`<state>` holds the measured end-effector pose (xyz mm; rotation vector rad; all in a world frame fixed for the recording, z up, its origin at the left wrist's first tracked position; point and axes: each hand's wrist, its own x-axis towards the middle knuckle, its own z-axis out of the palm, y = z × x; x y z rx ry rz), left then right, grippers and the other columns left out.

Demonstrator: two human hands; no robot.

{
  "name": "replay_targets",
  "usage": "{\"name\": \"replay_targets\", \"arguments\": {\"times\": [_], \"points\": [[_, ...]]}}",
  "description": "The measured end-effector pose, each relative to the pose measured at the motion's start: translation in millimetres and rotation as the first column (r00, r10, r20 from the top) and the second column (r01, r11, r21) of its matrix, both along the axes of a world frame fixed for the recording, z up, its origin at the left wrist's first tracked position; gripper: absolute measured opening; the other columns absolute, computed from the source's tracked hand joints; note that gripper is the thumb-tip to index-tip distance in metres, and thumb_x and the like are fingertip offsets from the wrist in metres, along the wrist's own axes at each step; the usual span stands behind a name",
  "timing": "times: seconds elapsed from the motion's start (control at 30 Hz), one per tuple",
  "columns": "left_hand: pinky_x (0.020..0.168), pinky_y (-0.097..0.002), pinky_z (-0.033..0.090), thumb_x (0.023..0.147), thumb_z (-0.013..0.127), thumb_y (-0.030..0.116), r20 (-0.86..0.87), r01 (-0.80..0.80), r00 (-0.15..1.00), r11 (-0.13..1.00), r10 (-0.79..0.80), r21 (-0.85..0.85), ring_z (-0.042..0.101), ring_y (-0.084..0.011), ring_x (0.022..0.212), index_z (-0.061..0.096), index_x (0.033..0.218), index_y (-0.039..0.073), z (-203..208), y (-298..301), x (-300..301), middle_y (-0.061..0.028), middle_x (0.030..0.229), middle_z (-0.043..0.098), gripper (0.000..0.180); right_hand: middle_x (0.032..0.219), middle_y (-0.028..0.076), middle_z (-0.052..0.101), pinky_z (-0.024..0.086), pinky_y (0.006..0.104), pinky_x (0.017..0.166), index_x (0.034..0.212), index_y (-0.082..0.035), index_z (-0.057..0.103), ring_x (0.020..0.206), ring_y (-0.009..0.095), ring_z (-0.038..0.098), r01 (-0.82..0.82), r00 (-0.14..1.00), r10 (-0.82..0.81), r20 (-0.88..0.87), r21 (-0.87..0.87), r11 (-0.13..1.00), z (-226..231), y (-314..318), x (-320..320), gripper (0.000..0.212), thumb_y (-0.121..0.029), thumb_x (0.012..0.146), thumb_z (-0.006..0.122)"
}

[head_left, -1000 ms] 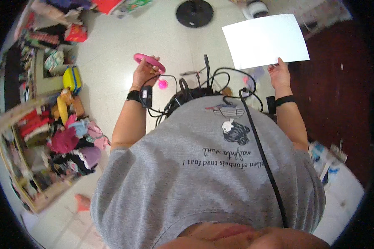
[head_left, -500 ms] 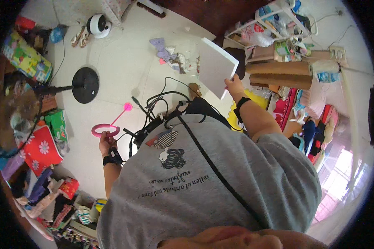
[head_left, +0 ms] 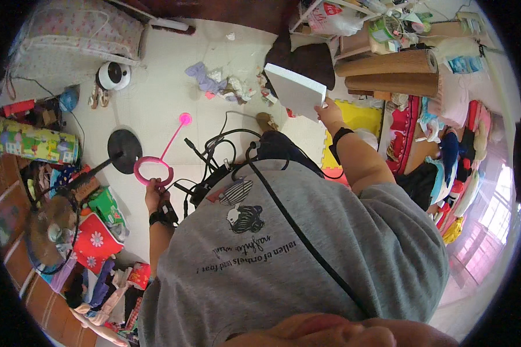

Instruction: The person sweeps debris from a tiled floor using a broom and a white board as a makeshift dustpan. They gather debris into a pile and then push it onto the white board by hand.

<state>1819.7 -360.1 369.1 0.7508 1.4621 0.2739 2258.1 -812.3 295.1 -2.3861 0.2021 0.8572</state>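
Observation:
My left hand grips the rim of a pink ankle skip ring. From this ring a thin pink rod slants up and right to a round pink end, over the pale floor. On the other side, my right hand pinches a flat white slab-like box by its right edge, thumb and fingers closed on it. The box is held tilted in the air, its thin top edge and broad face showing. Whether it is a box or a foam board, I cannot tell.
Black cables bunch at my waist. On the floor lie crumpled cloths and paper. A fan's round black base stands left, a white round device beyond it. Brown rolls, a shelf and piled clothes line the right.
The whole view has turned and shifted, so the fan base and cloths sit differently. The ring now shows its opening more fully. Both hands keep their holds.

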Motion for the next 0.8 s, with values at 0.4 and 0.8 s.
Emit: {"name": "replay_targets", "arguments": {"times": [0.4,0.8], "points": [[0.042,-0.0254,0.036,0.086,0.059,0.031,-0.163,0.115,0.979,0.991,-0.123,-0.062,0.047,-0.011,0.052,0.058,0.094,0.01,22.0,-36.9,51.9,0.0004,0.073,0.055,0.023,0.081,0.013,0.065,0.052,0.0289,0.058,0.119,-0.002,0.05,0.066,0.017,0.063,0.013,0.998,-0.005,-0.055,0.138,0.99,-14.5,-23.3,43.7,0.042,-0.017,0.081,0.063],[0.04,-0.0258,0.035,0.087,0.056,0.032,-0.29,0.056,0.953,0.993,-0.085,-0.108,0.042,-0.0111,0.048,0.058,0.092,0.009,24.5,-54.6,13.8,0.0004,0.063,0.049,0.024,0.078,0.007,0.061,0.048,0.0274,0.053,0.105,-0.007,0.049,0.06,0.015,0.058,0.433,0.901,-0.386,-0.199,0.357,0.827,-18.6,-18.3,51.7,0.023,-0.016,0.086,0.059]]}}
